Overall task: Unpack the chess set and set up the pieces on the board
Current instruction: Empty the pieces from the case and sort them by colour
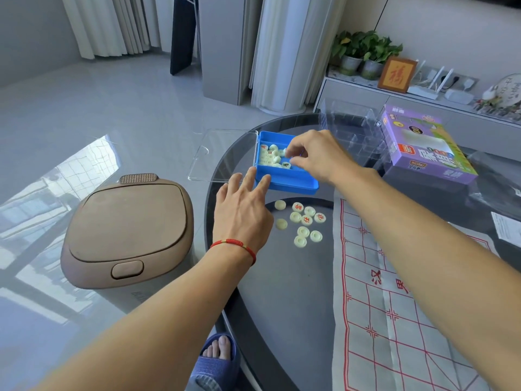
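A blue plastic box [284,184] stands on the dark round glass table [282,292], its clear lid [222,155] folded open to the left. Several cream round chess pieces [270,156] lie inside it. My right hand [315,153] reaches into the box, fingers curled and pinching among the pieces. My left hand [242,210] rests its straight fingertips against the box's near left corner. Several loose chess pieces [306,221], some with red characters, lie on the table in front of the box. The white board sheet [394,320] with red lines lies at the right.
A purple game carton [423,148] and a clear plastic insert tray [352,131] sit behind the box at the right. A paper slip [507,230] lies at the far right. A brown-lidded bin [127,230] stands on the floor left of the table.
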`<state>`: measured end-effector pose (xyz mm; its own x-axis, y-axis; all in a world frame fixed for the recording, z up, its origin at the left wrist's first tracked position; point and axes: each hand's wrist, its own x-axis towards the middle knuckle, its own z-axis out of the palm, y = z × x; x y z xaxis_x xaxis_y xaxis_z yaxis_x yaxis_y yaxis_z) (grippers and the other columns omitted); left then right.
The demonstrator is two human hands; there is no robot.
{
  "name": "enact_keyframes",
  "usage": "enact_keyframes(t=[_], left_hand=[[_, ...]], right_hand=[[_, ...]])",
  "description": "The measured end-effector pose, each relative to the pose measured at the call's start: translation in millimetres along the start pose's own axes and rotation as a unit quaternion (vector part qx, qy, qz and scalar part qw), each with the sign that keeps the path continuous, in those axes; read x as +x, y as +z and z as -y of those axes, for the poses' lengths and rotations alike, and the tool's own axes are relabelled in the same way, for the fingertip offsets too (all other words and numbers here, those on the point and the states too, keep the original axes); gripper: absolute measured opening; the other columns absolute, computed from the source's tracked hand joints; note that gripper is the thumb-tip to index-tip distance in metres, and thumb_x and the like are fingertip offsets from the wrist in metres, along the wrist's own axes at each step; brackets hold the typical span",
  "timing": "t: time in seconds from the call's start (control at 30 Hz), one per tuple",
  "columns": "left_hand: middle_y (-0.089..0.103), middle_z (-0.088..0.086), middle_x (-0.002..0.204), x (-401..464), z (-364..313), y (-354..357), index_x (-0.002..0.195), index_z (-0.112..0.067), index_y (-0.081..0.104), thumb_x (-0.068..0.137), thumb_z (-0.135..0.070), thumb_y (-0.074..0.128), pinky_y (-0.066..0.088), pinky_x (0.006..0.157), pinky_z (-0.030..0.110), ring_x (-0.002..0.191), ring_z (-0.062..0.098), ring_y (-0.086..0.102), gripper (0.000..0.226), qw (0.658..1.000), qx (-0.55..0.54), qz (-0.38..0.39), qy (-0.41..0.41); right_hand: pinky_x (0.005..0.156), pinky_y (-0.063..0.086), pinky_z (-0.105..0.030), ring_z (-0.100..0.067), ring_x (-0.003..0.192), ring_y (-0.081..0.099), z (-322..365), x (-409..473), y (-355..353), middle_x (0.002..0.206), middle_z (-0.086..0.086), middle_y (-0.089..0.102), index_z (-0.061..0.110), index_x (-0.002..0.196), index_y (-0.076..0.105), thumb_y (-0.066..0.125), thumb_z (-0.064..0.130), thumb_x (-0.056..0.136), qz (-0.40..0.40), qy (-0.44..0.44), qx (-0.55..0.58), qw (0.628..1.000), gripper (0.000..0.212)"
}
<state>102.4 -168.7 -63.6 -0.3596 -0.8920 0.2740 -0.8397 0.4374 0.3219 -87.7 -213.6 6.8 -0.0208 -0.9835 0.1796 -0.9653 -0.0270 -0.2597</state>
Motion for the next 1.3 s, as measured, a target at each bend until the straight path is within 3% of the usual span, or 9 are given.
enact_keyframes(t=[0.17, 0.33, 0.43, 0.63, 0.8, 0.93, 1.0, 1.13, 1.3], left_hand=[[0.030, 0.001, 0.159, 0, 0, 1, 0.149, -0.027, 0.041, 0.088, -0.013, 0.047, 0.027, 0.115, 0.043, 0.141, 0.026, 0.028, 0.063, 1.000, -0.003, -0.010, 0.001], [0.028, 0.001, 0.160, 0, 0, 2, 0.150, -0.029, 0.038, 0.089, -0.014, 0.047, 0.026, 0.117, 0.044, 0.142, 0.026, 0.027, 0.064, 1.000, 0.000, -0.008, 0.004], [0.030, 0.001, 0.159, 0, 0, 2, 0.148, -0.028, 0.040, 0.087, -0.014, 0.047, 0.027, 0.116, 0.044, 0.141, 0.026, 0.028, 0.064, 1.000, -0.002, -0.017, 0.006], [0.031, 0.002, 0.159, -1, -1, 2, 0.147, -0.028, 0.042, 0.086, -0.013, 0.048, 0.026, 0.116, 0.045, 0.141, 0.027, 0.028, 0.063, 1.000, -0.005, -0.019, 0.008], [0.032, 0.001, 0.159, 0, -1, 2, 0.147, -0.028, 0.042, 0.086, -0.012, 0.048, 0.027, 0.116, 0.045, 0.141, 0.026, 0.030, 0.063, 1.000, -0.003, -0.022, 0.007], [0.030, 0.001, 0.160, 0, -1, 1, 0.148, -0.029, 0.041, 0.087, -0.012, 0.047, 0.027, 0.117, 0.046, 0.143, 0.026, 0.028, 0.064, 1.000, -0.004, -0.016, 0.005], [0.029, 0.000, 0.160, 0, 0, 1, 0.149, -0.029, 0.040, 0.088, -0.012, 0.047, 0.027, 0.117, 0.046, 0.143, 0.026, 0.027, 0.064, 1.000, -0.001, -0.015, 0.005], [0.028, 0.001, 0.161, 1, -1, 3, 0.149, -0.030, 0.039, 0.088, -0.013, 0.048, 0.026, 0.118, 0.047, 0.143, 0.026, 0.026, 0.064, 1.000, 0.003, -0.013, 0.005], [0.027, 0.001, 0.161, 1, -1, 3, 0.150, -0.031, 0.037, 0.089, -0.012, 0.048, 0.024, 0.118, 0.048, 0.145, 0.027, 0.024, 0.064, 1.000, 0.007, -0.006, 0.001]], right_hand=[[0.079, 0.052, -0.029, -0.012, 0.087, 0.067, -4, 19, 10, 0.091, 0.001, 0.074, 0.018, 0.093, 0.081, 0.082, 0.015, 0.086, 0.067, 0.073, 0.025, 0.995, 0.008], [0.080, 0.062, -0.036, -0.018, 0.084, 0.070, -10, 26, 12, 0.095, -0.004, 0.073, 0.015, 0.091, 0.080, 0.083, 0.010, 0.084, 0.052, 0.100, 0.020, 0.993, 0.009], [0.079, 0.061, -0.037, -0.023, 0.087, 0.070, -16, 28, 11, 0.098, -0.008, 0.071, 0.013, 0.097, 0.080, 0.076, 0.006, 0.089, 0.015, 0.096, -0.001, 0.995, 0.011], [0.075, 0.054, -0.037, -0.029, 0.097, 0.064, -12, 33, 18, 0.110, -0.009, 0.065, 0.013, 0.106, 0.075, 0.080, 0.032, 0.087, 0.051, 0.104, -0.060, 0.991, 0.027], [0.069, 0.051, -0.035, -0.028, 0.094, 0.064, -9, 34, 27, 0.105, -0.012, 0.069, 0.012, 0.092, 0.078, 0.081, 0.022, 0.085, 0.029, 0.085, -0.076, 0.993, 0.012], [0.081, 0.060, -0.039, -0.022, 0.091, 0.068, -11, 23, 6, 0.091, -0.006, 0.074, 0.014, 0.088, 0.079, 0.081, 0.017, 0.082, -0.005, 0.066, -0.010, 0.998, 0.008], [0.081, 0.061, -0.033, -0.012, 0.082, 0.070, -11, 6, -14, 0.081, 0.002, 0.074, 0.017, 0.087, 0.079, 0.083, 0.019, 0.080, -0.019, 0.042, 0.033, 0.998, 0.008], [0.070, 0.053, -0.009, 0.001, 0.068, 0.068, -13, -47, -48, 0.076, 0.008, 0.075, 0.019, 0.084, 0.078, 0.085, 0.018, 0.080, 0.050, -0.002, 0.082, 0.995, 0.008], [0.069, 0.051, -0.013, -0.003, 0.075, 0.068, -29, -81, -42, 0.080, 0.010, 0.074, 0.023, 0.090, 0.078, 0.084, 0.021, 0.083, 0.117, -0.006, 0.060, 0.991, 0.009]])
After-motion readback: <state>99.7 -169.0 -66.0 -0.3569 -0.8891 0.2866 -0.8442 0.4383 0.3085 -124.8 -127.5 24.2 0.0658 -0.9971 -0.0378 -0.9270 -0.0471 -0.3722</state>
